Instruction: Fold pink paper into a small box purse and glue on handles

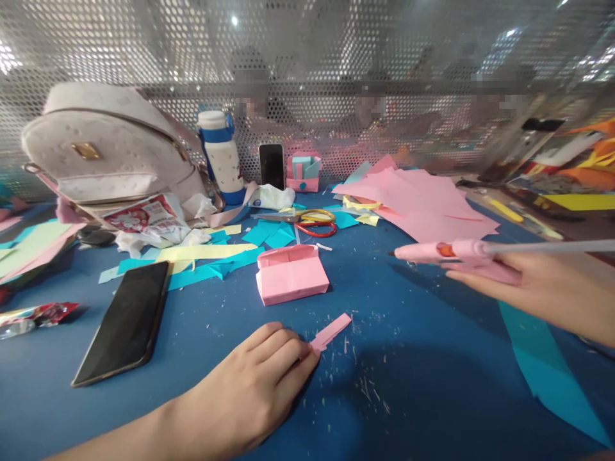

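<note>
My left hand [262,374] rests on the blue table, its fingers closed on one end of a short pink paper strip [332,331]. The strip's free end points up and to the right. On the right, my right hand [538,285] grips a pink hot glue gun [446,251], its nozzle aimed left and held above the table. A clear glue stick [548,246] sticks out of the gun's back. Just beyond my left hand sits a folded pink paper box [294,276], touched by neither hand.
A black phone [125,323] lies at left. Behind are scissors [317,222], blue paper scraps [271,234], a backpack [115,147], a bottle [221,157], an upright phone [271,166] and stacked pink sheets [418,198]. A blue paper strip [542,358] lies at right. A perforated metal screen [307,70] stands behind.
</note>
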A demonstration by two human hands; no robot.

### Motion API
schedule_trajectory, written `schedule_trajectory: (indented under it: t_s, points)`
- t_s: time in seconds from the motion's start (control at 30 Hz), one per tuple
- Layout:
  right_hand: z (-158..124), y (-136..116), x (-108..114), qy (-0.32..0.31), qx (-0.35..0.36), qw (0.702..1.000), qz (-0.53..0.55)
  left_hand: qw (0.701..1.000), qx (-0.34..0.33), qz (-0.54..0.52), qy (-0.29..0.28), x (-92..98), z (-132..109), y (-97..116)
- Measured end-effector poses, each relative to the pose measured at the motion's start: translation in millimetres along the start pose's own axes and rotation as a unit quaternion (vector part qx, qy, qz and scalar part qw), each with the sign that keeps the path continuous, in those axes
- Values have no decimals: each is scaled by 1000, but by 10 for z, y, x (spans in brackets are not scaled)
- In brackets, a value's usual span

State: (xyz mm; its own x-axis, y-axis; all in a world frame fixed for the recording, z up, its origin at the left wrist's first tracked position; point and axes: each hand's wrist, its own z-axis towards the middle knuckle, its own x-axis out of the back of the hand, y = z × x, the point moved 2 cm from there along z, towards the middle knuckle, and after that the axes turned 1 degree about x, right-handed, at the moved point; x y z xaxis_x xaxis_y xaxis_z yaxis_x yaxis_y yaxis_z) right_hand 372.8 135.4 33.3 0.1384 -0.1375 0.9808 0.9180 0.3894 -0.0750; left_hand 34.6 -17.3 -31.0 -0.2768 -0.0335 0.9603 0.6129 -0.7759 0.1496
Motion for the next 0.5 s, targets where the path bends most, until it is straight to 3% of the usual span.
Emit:
schedule_trajectory:
  t_s: [0.23, 0.37, 0.5]
  points:
    - [235, 192, -323, -48, -97, 983, 150, 1000, -4, -2, 13, 13, 14, 11]
    - [272, 189, -536, -74, -97, 959, 257, 1000, -7, 7, 14, 12, 10, 14]
    - [235, 293, -599, -94, -94, 970, 205, 1000, -9, 13, 13, 7, 7, 10]
